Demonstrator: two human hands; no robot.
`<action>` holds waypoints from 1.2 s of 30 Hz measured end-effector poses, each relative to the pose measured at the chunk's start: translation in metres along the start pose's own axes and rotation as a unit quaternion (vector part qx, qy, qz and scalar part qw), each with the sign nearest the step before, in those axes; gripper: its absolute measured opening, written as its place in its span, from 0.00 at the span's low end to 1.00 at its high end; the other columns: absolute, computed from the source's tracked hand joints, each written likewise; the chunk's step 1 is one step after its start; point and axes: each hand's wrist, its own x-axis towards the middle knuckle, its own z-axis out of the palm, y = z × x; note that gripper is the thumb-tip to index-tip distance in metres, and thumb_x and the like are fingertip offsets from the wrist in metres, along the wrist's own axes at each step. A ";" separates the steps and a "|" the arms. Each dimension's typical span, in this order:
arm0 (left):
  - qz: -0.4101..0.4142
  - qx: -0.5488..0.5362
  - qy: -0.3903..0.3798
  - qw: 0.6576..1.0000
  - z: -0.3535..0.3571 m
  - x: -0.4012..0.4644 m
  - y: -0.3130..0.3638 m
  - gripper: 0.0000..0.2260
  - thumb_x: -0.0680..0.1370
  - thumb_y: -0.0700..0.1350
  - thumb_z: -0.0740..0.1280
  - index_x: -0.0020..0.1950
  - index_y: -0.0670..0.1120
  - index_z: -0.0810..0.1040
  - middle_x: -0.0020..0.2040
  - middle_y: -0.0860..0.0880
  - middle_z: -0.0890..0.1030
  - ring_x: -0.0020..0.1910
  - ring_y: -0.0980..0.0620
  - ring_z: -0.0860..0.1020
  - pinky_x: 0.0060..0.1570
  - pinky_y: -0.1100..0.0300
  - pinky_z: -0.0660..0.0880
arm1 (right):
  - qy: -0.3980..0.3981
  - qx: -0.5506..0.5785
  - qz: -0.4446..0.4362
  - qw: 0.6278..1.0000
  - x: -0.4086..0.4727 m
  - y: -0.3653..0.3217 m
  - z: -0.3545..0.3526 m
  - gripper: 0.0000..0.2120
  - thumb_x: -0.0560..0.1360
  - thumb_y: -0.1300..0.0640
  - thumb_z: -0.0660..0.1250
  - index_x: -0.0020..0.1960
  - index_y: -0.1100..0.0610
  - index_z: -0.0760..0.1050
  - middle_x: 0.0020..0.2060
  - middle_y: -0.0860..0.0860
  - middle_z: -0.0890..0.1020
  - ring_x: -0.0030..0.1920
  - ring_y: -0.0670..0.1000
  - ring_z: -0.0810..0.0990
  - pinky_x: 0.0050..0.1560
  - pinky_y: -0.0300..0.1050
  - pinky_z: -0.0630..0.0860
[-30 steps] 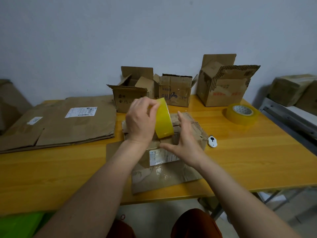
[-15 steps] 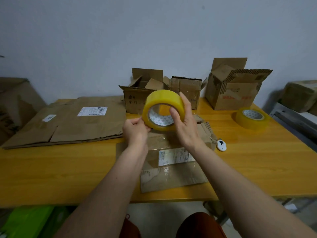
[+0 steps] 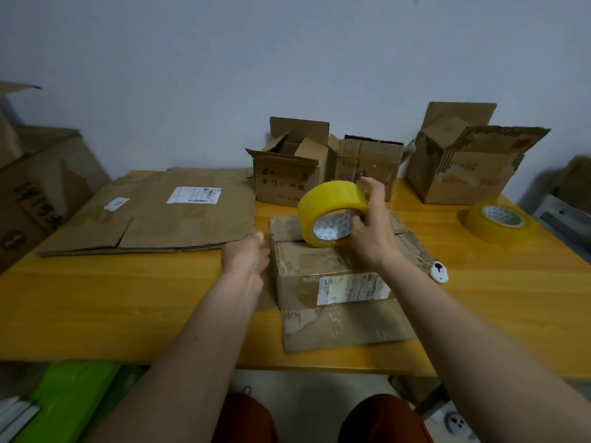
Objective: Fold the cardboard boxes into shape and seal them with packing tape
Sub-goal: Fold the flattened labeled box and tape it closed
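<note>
A worn cardboard box (image 3: 323, 266) with a white label lies in front of me on the yellow table (image 3: 128, 298), its flaps folded down. My right hand (image 3: 372, 231) grips a yellow roll of packing tape (image 3: 329, 209) just above the box top, fingers through the core. My left hand (image 3: 248, 254) is at the box's left side, fingers loosely curled, holding nothing that I can see.
A flattened cardboard sheet (image 3: 160, 212) lies at the left. Three open boxes (image 3: 287, 174) (image 3: 371, 164) (image 3: 463, 161) stand along the wall. A second tape roll (image 3: 499, 222) sits at the right, a small white cutter (image 3: 438, 272) beside the box.
My left hand let go of the tape roll and dropped to the box's left side. My right hand alone now holds the roll, lower and closer to the box top.
</note>
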 end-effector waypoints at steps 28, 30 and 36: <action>0.353 0.448 -0.228 0.789 -0.005 0.007 -0.045 0.39 0.75 0.70 0.50 0.79 0.52 0.42 0.79 0.54 0.41 0.77 0.56 0.40 0.74 0.53 0.41 | 0.000 0.016 0.056 0.998 -0.004 0.012 0.028 0.24 0.77 0.58 0.66 0.70 0.54 0.61 0.53 0.46 0.72 0.55 0.47 0.73 0.54 0.43 0.71; 0.372 0.605 -0.179 0.681 -0.003 0.013 -0.036 0.44 0.70 0.75 0.42 0.79 0.51 0.41 0.78 0.52 0.39 0.76 0.54 0.38 0.74 0.48 0.37 | -0.006 0.018 0.059 0.998 -0.003 0.010 0.028 0.21 0.78 0.57 0.65 0.69 0.55 0.62 0.53 0.47 0.73 0.56 0.50 0.75 0.54 0.45 0.72; 0.321 0.685 -0.188 0.626 -0.005 0.010 -0.023 0.38 0.76 0.70 0.44 0.79 0.51 0.39 0.78 0.53 0.36 0.77 0.52 0.38 0.73 0.39 0.37 | -0.029 -0.053 0.024 0.998 0.005 0.006 0.012 0.22 0.79 0.60 0.60 0.70 0.55 0.57 0.61 0.55 0.73 0.61 0.55 0.73 0.59 0.52 0.72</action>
